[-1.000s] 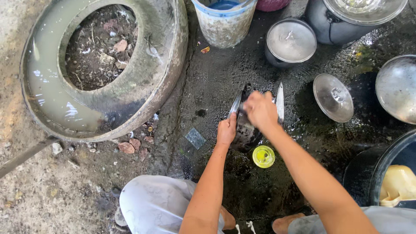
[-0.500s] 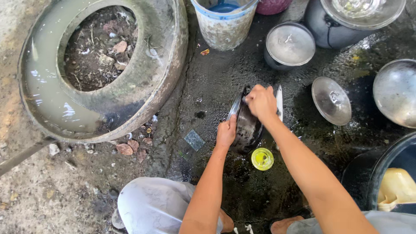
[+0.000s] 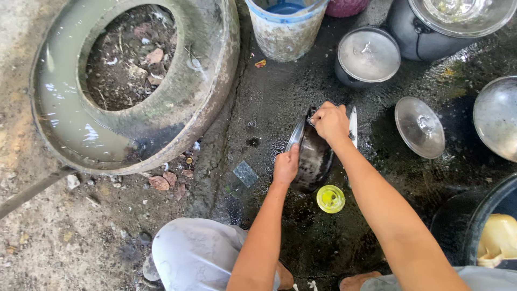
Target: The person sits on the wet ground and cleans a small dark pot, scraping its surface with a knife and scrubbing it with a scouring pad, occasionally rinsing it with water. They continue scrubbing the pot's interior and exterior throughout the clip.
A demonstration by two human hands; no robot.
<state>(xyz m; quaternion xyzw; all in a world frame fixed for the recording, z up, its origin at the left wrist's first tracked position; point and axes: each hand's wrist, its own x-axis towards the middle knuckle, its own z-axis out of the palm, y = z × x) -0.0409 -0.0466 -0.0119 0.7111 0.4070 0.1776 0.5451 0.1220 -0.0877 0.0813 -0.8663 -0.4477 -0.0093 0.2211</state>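
While the left hand (image 3: 285,166) grips the tipped pot (image 3: 314,156) steady by its rim, the right hand (image 3: 329,122) is closed on a scrubber inside it, just above the yellow cup (image 3: 330,199).

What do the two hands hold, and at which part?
The left hand holds the blackened pot by its rim. The right hand presses inside the pot; whether it holds a scrubber is unclear.

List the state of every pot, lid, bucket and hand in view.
Blackened pot: tipped on its side, held by both hands.
Left hand: gripping the pot's rim.
Right hand: pressed on the pot.
Lidded pot: covered.
Loose lid: lying on wet ground.
Bucket: upright, uncovered.
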